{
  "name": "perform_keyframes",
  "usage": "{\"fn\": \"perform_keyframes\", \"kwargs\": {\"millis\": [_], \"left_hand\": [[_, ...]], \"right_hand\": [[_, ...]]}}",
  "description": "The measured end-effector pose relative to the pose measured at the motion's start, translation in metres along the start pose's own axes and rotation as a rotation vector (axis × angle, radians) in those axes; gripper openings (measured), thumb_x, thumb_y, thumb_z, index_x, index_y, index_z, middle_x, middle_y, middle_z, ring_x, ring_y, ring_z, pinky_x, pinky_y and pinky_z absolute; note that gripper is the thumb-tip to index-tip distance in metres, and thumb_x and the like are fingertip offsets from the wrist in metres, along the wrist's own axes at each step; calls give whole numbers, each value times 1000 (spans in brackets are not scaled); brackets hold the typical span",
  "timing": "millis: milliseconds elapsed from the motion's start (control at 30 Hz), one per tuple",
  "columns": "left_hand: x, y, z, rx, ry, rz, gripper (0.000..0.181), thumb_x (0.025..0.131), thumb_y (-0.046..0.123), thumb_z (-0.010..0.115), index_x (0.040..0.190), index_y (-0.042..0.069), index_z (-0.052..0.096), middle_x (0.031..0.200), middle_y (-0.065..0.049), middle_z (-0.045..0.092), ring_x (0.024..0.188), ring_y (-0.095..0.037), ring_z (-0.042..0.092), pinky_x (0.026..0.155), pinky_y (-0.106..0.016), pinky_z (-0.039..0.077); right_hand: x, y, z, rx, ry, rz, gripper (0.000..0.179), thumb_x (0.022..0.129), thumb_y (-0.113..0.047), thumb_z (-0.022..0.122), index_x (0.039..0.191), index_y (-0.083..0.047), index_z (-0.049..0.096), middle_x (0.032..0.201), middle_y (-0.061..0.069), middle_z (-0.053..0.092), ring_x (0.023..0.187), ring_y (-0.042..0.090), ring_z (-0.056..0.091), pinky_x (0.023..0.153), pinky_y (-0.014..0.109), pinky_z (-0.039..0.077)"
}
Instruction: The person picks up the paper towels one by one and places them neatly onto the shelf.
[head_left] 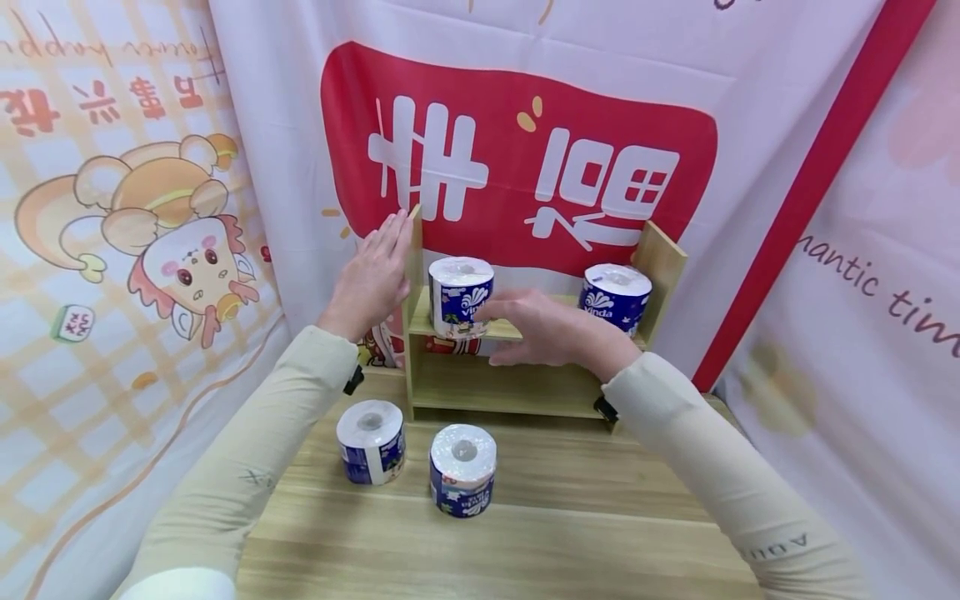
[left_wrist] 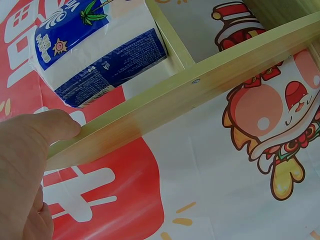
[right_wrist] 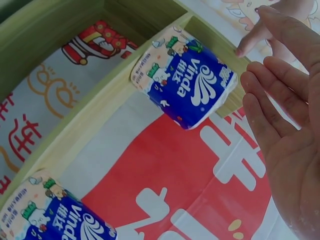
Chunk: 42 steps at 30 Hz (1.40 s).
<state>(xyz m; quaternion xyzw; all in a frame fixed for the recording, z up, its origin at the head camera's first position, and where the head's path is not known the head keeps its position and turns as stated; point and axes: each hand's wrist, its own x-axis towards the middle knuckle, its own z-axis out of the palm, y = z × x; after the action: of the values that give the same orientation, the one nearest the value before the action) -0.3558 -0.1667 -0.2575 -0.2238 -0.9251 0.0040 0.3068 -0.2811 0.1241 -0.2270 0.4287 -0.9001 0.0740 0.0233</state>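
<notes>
A small two-tier wooden shelf (head_left: 510, 392) stands at the back of the table. My left hand (head_left: 375, 271) rests against its left side panel (left_wrist: 125, 112), fingers straight along the outer face and thumb at the panel's edge. On the upper board, beside that panel, a blue-and-white Vinda toilet paper roll (head_left: 450, 300) stands upright. My right hand (head_left: 540, 329) is in front of the shelf and overlaps this roll's right edge in the head view. In the right wrist view its fingers are spread loosely with nothing held, and the roll (right_wrist: 185, 80) shows apart from them.
Another toilet paper roll (head_left: 615, 296) stands at the upper board's right end. Two more, a left roll (head_left: 371, 442) and a middle roll (head_left: 463, 471), stand upright on the wooden table (head_left: 585, 533) before the shelf. Printed cloth (head_left: 517, 167) hangs behind and at both sides.
</notes>
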Motion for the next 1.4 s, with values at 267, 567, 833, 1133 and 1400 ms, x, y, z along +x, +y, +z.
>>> {"fn": "perform_keyframes", "kwargs": {"millis": [267,567,833,1133,1400], "left_hand": [[-1,0,1,-2,-3,-5,89,98,13,70,167,-3,16,176,-21,21,165,-37,21,132,-52,27],[-3,-1,5,-3,-3,-7,91,97,16,72,167,-2,17,177,-19,19,165,-36,21,131,-52,28],[-1,-1,4,-4,10,-6,93,97,15,73,167,-2,16,176,-20,20,165,-37,21,131,-52,27],[2,0,1,-4,10,0,89,98,14,71,167,-3,17,176,-21,20,164,-37,21,132,-52,27],[1,1,2,-2,13,-5,92,96,15,74,167,-2,18,176,-20,21,164,-37,23,131,-52,28]], "right_hand": [[-3,1,16,18,-18,-35,57,90,-26,86,142,-14,66,147,7,65,135,25,64,110,42,57],[-2,6,40,-2,-32,-104,55,90,-27,85,140,-11,67,143,8,67,134,26,64,112,40,56],[-2,3,53,22,-81,-91,54,92,-25,84,141,-10,67,144,8,67,134,26,65,113,39,55],[-2,-1,68,67,-140,-52,56,92,-26,84,143,-14,66,145,6,67,133,23,64,111,38,57],[-3,-2,87,77,-172,-62,56,92,-27,84,143,-13,66,146,6,67,134,23,64,112,38,56]]}}
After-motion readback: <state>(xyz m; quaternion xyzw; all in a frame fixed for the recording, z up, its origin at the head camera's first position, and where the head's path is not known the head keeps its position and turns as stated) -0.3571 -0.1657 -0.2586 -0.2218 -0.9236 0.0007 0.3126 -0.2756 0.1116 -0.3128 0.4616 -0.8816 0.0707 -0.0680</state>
